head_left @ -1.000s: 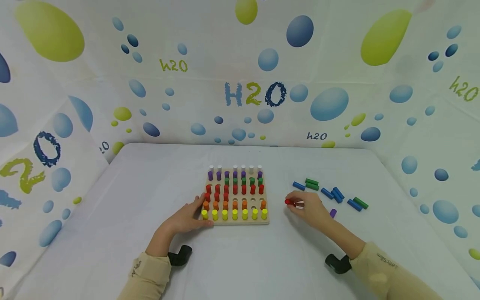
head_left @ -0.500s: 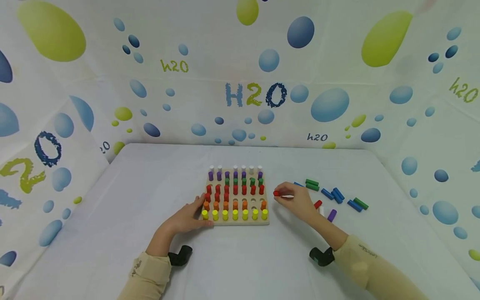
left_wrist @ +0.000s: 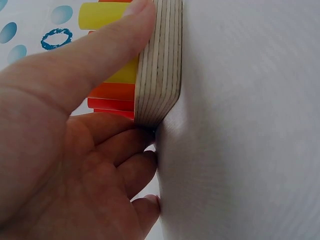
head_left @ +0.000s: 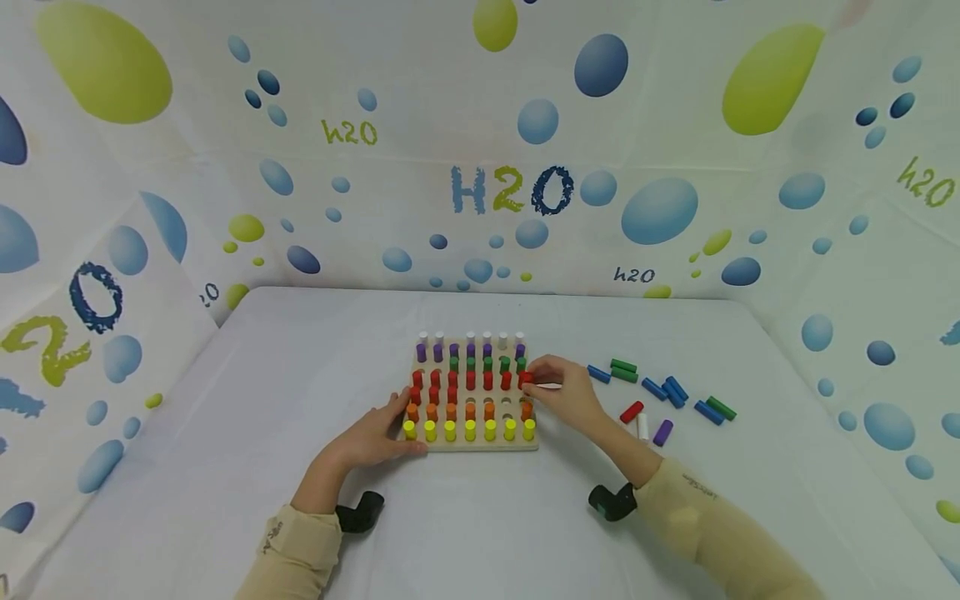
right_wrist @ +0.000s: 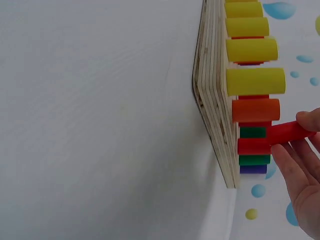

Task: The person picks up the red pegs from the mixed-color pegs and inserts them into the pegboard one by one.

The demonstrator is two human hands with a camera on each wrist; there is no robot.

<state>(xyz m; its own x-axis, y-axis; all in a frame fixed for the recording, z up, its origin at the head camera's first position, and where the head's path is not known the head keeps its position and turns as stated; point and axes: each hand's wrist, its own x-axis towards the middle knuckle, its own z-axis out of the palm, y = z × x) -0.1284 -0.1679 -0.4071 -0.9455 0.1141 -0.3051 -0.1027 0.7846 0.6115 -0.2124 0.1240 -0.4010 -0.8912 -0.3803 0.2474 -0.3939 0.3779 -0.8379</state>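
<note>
A wooden pegboard (head_left: pixel 483 446) bears rows of upright pegs, yellow at the front, then orange, red, green, purple and white behind. My left hand (head_left: pixel 371 435) holds the board's front left corner. In the left wrist view the thumb lies on the layered board edge, with the fingers (left_wrist: pixel 140 172) against the side. My right hand (head_left: pixel 572 396) pinches a red peg (right_wrist: pixel 287 133) over the board's right side. The right wrist view has this peg tilted, its end close to the standing red peg (right_wrist: pixel 253 146). Several holes in the second and third rows from the front stand bare.
Right of the board lie loose pegs on the white cloth (head_left: pixel 480 533): a red peg (head_left: pixel 632 412), a white peg (head_left: pixel 642 427), a purple peg (head_left: pixel 663 432), several blue pegs (head_left: pixel 654 387) and green ones (head_left: pixel 624 375). A patterned backdrop (head_left: pixel 420 250) rises behind the table.
My right hand has moved left with the red peg, from beside the loose pegs to the board's right side. The loose red and white pegs are now uncovered. My left hand stays put.
</note>
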